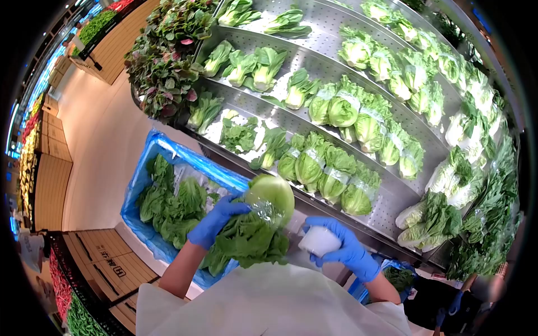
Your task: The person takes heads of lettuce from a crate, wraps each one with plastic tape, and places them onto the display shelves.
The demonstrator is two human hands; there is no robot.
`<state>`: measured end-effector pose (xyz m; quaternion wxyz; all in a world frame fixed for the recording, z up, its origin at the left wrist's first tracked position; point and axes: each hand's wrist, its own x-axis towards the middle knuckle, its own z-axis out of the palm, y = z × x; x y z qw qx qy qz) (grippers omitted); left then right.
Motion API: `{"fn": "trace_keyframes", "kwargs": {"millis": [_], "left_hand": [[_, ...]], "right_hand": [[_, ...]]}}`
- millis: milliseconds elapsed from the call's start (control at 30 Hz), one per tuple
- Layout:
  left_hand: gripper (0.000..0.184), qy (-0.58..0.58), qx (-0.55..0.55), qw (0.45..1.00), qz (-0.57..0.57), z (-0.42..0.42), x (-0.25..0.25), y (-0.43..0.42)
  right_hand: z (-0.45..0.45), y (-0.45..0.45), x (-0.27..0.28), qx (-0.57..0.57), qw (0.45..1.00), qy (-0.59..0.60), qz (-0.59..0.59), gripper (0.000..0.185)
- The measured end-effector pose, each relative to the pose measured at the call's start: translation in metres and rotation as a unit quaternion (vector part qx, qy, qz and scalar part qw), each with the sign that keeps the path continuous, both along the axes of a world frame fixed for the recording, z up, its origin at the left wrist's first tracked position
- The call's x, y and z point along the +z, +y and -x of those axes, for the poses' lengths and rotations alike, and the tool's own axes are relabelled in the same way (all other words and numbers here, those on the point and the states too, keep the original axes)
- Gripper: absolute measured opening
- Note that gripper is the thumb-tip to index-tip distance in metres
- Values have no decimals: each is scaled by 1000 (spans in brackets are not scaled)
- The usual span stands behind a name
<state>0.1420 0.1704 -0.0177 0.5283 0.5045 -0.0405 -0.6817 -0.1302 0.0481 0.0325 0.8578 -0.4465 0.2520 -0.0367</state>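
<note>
My left hand (214,223), in a blue glove, is closed on a leafy green lettuce (251,238). Its pale, rounded base points away from me, and the loose leaves hang toward my apron. A shiny band of clear film (265,213) lies across the lettuce below the base. To the right, my right hand (352,253), gloved in blue too, grips a white roll (320,241) that looks like wrapping film or tape. Whether film runs from the roll to the lettuce, I cannot tell.
A blue-lined crate (147,176) with loose lettuce stands at my left. Ahead rises a stepped metal shelf (322,42) with rows of banded lettuces (310,166) and other greens. Napa cabbages (428,221) lie at right. Another person (448,302) is at lower right, near a second crate.
</note>
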Motion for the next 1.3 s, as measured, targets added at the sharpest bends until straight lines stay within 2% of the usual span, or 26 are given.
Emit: {"fn": "trace_keyframes", "kwargs": {"millis": [33, 67, 100, 167, 233, 267, 333, 367, 433, 500, 567, 600, 633, 733, 767, 833, 900, 967, 1033, 1067, 1133, 1200, 1300], "left_hand": [[46, 0, -5, 1000, 4, 5, -2, -3], [46, -10, -41, 999, 8, 12, 1, -7], [47, -20, -78, 997, 12, 19, 4, -10], [47, -38, -110, 993, 33, 32, 17, -19], [48, -88, -173, 980, 44, 54, 37, -29], [48, -88, -176, 979, 48, 66, 41, -37], [51, -85, -349, 931, 73, 88, 45, -51], [51, -86, -352, 929, 76, 95, 42, -58], [59, 80, -395, 914, 45, 106, 24, -70], [58, 67, -417, 903, 79, 116, 15, -72], [58, -40, -483, 871, 82, 132, 27, -70], [56, -57, -520, 843, 122, 139, 43, -75], [56, -58, -521, 843, 121, 146, 50, -78], [59, -209, -554, 802, 82, 159, 57, -83], [59, -211, -555, 801, 81, 161, 57, -83], [60, -203, -533, 819, 62, 163, 56, -82], [62, -219, -505, 833, 48, 163, 68, -80], [64, -234, -473, 849, 36, 162, 72, -77], [68, -165, -424, 889, 52, 161, 70, -74], [68, -166, -423, 889, 52, 159, 68, -72], [67, -233, -457, 856, 71, 153, 64, -70], [63, -260, -443, 855, 76, 151, 64, -58], [60, -285, -431, 853, 75, 151, 74, -51]], "right_hand": [[9, 3, -4, 18, 998, 14, 59, 79], [18, 8, -12, 81, 979, 53, 180, 81], [25, 10, -18, 142, 940, 93, 296, 84], [38, 4, -29, 164, 929, 120, 309, 87], [55, 0, -52, 250, 874, 257, 329, 81], [64, -3, -77, 245, 874, 260, 330, 81], [79, -9, -122, 247, 858, -19, 451, 79], [81, -13, -118, 244, 857, -17, 454, 79], [80, -21, -111, 185, 931, -39, 312, 80], [72, -30, -98, 121, 978, -63, 158, 82], [65, -39, -80, 86, 990, -77, 78, 83], [61, -43, -65, 61, 994, -84, 32, 80], [58, -50, -58, 36, 995, -91, -15, 78], [54, -69, -46, 53, 994, -67, -72, 80], [54, -70, -39, 58, 991, -51, -114, 81], [55, -69, -30, 24, 990, -60, -128, 77], [53, -68, -26, 12, 995, -84, -60, 71], [51, -69, -16, 19, 996, -74, -41, 67], [45, -68, -5, 27, 997, -66, -21, 64], [41, -67, 2, 20, 998, -48, -22, 62], [37, -62, 4, 13, 999, -30, -20, 59], [35, -55, -4, 14, 998, -59, 22, 56], [36, -45, -5, -5, 997, -81, -5, 55]]}}
